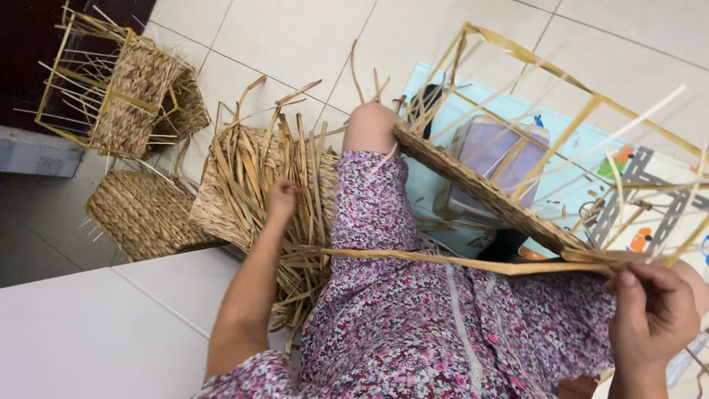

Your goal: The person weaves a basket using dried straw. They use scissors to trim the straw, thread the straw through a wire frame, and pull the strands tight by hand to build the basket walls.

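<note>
Sitting: the person is sitting on the tiled floor [295, 37], wearing a flowered garment [413, 310], with one knee [369, 122] lifted.
Left hand: the left hand [281, 201] is reaching into a loose bundle of dried straw strips [284, 170]; the fingers are closing around some strips, so it is grasping straw.
Right hand: the right hand [653, 314] is pinching the end of one long flat straw strip [458, 261] between thumb and fingers.
Long strip: it is running almost level across the lap, from the straw bundle at the left side to the right hand.
Unfinished basket: the half-made basket [487, 188] is leaning on the raised knee and the lap; its woven base is tilting, and its thin frame sticks [583, 118] are standing out up and to the right.
Straw bundle: it is lying over a woven basket [221, 199] just beside the left leg, on the floor.
Other baskets: one more woven basket [140, 214] is lying on the floor to the left, and another with an open stick frame [122, 85] is standing farther back, well apart from the hands.
Mat: a pale blue mat with coloured drawings [591, 159] is lying under the unfinished basket, and a light purple box [491, 159] is resting on it.
White surface: a white flat surface [96, 332] is showing at the lower left corner, near the left arm.
</note>
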